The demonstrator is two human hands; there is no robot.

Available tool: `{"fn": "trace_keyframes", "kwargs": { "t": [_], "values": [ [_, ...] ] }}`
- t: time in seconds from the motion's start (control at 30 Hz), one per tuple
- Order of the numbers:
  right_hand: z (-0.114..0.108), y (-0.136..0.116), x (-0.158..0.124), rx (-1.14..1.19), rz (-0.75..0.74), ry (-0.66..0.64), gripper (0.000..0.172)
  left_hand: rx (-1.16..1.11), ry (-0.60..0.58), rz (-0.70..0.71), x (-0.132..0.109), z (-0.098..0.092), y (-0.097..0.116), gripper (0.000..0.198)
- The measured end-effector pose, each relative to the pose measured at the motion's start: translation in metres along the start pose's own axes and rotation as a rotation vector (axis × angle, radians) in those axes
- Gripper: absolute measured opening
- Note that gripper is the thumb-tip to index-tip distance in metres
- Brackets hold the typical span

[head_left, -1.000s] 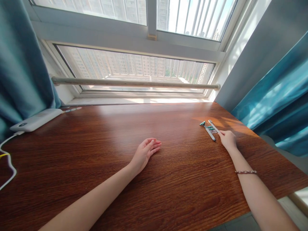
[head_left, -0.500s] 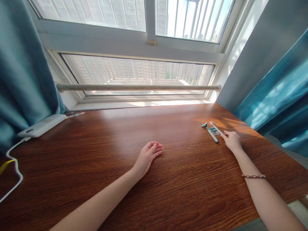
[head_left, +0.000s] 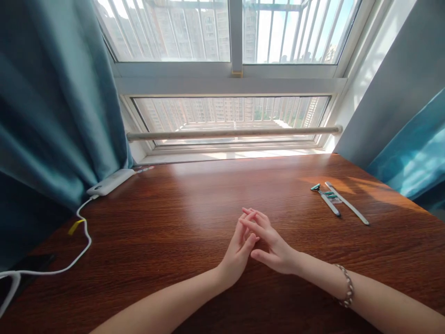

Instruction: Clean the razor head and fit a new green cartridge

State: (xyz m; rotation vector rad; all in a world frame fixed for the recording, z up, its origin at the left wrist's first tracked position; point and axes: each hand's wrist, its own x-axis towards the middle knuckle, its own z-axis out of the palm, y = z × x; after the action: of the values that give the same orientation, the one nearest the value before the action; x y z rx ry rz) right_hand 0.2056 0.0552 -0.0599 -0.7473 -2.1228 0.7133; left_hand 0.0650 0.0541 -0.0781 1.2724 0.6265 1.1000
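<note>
My left hand (head_left: 238, 253) and my right hand (head_left: 269, 243) meet at the middle of the wooden table (head_left: 174, 222), fingers stretched out and crossing each other, holding nothing. A beaded bracelet (head_left: 346, 287) circles my right wrist. Far to the right lie a razor (head_left: 326, 198) with a teal head, small teal cartridges (head_left: 332, 195) beside it, and a slim grey strip (head_left: 346, 209). Neither hand touches them.
A white power bank (head_left: 110, 182) lies at the table's back left with a white cable (head_left: 74, 250) trailing to the left edge. Teal curtains (head_left: 52, 102) hang at both sides. A window with a rail (head_left: 232, 133) runs behind the table.
My right hand has left the razor and strip and come left to the middle, meeting my left hand there. The view has shifted left.
</note>
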Motion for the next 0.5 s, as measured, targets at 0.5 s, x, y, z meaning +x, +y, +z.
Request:
{"fn": "trace_keyframes", "kwargs": {
  "t": [0.5],
  "values": [
    [0.005,0.018,0.001,0.323,0.006,-0.052,0.037,0.191,-0.250,0.009,0.022,-0.014,0.001,0.024]
  ]
}}
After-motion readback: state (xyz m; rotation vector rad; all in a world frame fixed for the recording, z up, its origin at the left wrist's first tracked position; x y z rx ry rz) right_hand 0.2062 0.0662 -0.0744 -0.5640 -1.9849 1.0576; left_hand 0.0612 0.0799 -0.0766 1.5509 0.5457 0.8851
